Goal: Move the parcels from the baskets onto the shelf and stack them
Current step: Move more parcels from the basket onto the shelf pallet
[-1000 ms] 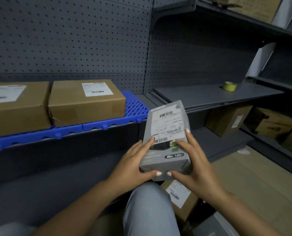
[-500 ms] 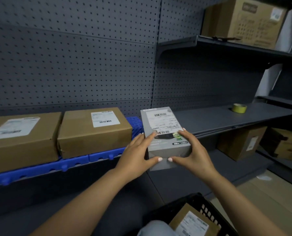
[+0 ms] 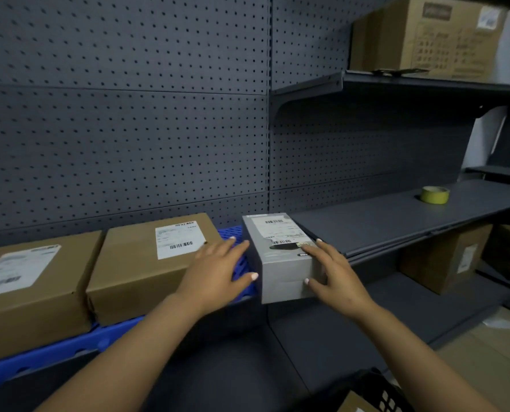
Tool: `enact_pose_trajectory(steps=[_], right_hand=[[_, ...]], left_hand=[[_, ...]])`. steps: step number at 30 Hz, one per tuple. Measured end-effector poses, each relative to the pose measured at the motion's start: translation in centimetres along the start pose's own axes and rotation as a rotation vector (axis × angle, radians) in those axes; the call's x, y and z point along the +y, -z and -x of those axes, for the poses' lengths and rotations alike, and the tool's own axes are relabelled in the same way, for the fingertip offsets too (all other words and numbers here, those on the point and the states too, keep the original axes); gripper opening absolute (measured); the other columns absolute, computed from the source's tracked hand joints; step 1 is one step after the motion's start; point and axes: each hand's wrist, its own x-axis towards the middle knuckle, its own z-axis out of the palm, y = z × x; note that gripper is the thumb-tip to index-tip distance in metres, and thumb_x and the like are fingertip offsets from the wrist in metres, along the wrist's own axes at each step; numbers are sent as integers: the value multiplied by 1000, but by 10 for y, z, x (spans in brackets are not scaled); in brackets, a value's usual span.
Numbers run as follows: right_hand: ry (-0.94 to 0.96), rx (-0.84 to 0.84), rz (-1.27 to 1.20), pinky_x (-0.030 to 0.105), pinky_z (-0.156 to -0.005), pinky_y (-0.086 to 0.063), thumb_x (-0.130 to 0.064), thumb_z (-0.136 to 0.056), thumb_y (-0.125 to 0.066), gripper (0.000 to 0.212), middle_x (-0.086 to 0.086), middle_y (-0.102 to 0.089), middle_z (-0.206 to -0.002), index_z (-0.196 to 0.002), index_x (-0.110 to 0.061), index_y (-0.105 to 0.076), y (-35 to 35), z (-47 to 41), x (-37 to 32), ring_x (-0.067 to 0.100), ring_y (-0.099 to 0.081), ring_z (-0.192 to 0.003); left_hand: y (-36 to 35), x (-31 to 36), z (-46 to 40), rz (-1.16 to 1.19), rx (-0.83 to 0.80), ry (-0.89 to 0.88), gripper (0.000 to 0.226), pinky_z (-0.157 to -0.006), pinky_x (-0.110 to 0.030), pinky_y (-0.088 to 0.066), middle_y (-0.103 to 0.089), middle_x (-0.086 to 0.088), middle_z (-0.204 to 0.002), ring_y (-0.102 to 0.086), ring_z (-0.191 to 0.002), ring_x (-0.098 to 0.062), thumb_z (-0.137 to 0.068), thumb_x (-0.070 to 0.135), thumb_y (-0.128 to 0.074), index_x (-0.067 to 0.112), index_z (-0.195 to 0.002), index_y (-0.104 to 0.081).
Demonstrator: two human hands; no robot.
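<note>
Here, the right hand (image 3: 335, 278) has its fingers (image 3: 310, 249) laid nearly straight across the top of the grey box (image 3: 280, 263), thumb against the near face, steadying it rather than clasping it. The left hand (image 3: 218, 270) is off the box, fingers straight and slightly spread, hovering over the blue mat (image 3: 241, 263) between the box and the nearer brown parcel (image 3: 146, 266).

The box sits at the right end of the mat on the shelf (image 3: 396, 221), just beside that parcel. A second brown parcel (image 3: 30, 289) lies further left. All three carry white shipping labels with barcodes; the print is too blurred to read, and a small dark badge on the box is mostly under the fingers.

A second ago both hands gripped the box in the air below the shelf edge; half a second ago it was level with the mat, held from both sides. Now it rests there and the left hand has let go.

A yellow tape roll (image 3: 434, 194) lies further right, a black basket (image 3: 378, 391) with a parcel below.
</note>
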Motion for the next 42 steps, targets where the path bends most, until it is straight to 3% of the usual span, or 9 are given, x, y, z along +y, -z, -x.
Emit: enact_pose_trajectory(steps=[3,6,8,12,16,42], right_hand=[[55,54,289,43,-111,-26,-44,-77,-54,68,9,-32,-151,-143,-32,-40,-2,-4,-17,30,-31,-135],[91,49,454,51,-104,-36,-65,-73,-40,74,14,-48,-139,-141,-35,-42,-16,-10,-34,35,-46,-124],[114,33,501,53,-99,-40,-72,-72,-39,76,13,-54,-133,-138,-36,-45,-27,-17,-39,36,-50,-120],[98,-85,519,54,-114,-17,-76,-74,-28,80,7,-32,-151,-147,-42,-22,-35,-38,-43,32,-25,-138],[95,-167,516,54,-116,-5,-66,-83,-48,77,4,-20,-156,-148,-43,-13,-44,-62,-52,28,-13,-143],[85,-215,515,56,-115,-1,-67,-82,-51,82,7,-14,-158,-149,-42,-11,-70,-87,-70,30,-6,-146]], left_hand=[[6,-26,-11,-112,-108,158,83,-117,-47,-4,-18,-4,-158,-12,-145,-27,-81,80,-30,35,-149,-18],[4,-50,-16,-168,-230,267,115,-114,-53,3,-10,-4,-160,-1,-146,-32,-49,100,-7,43,-149,-10],[-2,-60,-15,-160,-290,296,123,-114,-54,2,-7,-4,-160,0,-145,-35,-37,102,-1,48,-148,-2],[-10,-65,-12,-175,-271,290,96,-116,-53,-6,-5,-3,-160,-5,-145,-35,-66,91,-32,50,-146,4],[-11,-67,-14,-202,-270,271,92,-115,-51,-8,-5,-3,-160,-7,-145,-34,-73,85,-38,49,-146,4],[-14,-66,-13,-200,-227,274,84,-115,-52,-8,-6,-5,-160,-5,-145,-36,-79,79,-40,49,-147,0]])
